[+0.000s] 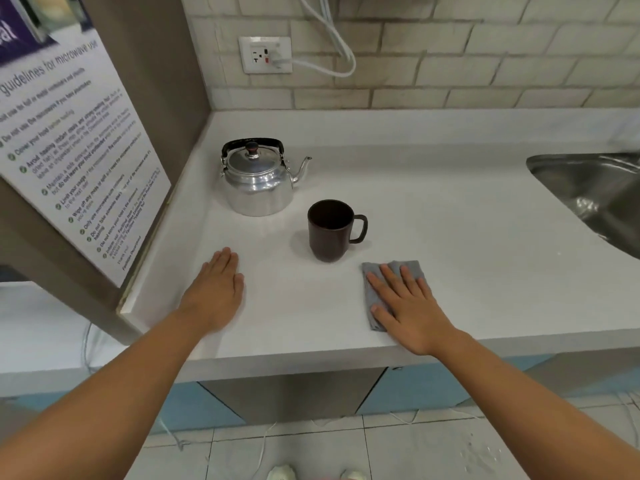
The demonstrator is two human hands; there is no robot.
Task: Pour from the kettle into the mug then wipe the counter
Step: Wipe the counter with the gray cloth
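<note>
A shiny metal kettle (258,181) with a black handle stands upright at the back left of the white counter (450,237), spout pointing right. A dark brown mug (330,230) stands in front of it to the right, handle to the right. My left hand (216,292) lies flat, palm down, on the bare counter, left of the mug, holding nothing. My right hand (407,306) lies flat with fingers spread on a folded grey cloth (412,268) near the counter's front edge, right of the mug.
A steel sink (595,192) is sunk into the counter at the right. A brown side panel with a printed microwave notice (79,161) walls off the left. On the tiled back wall sits a socket (266,55) with a white cable (332,46).
</note>
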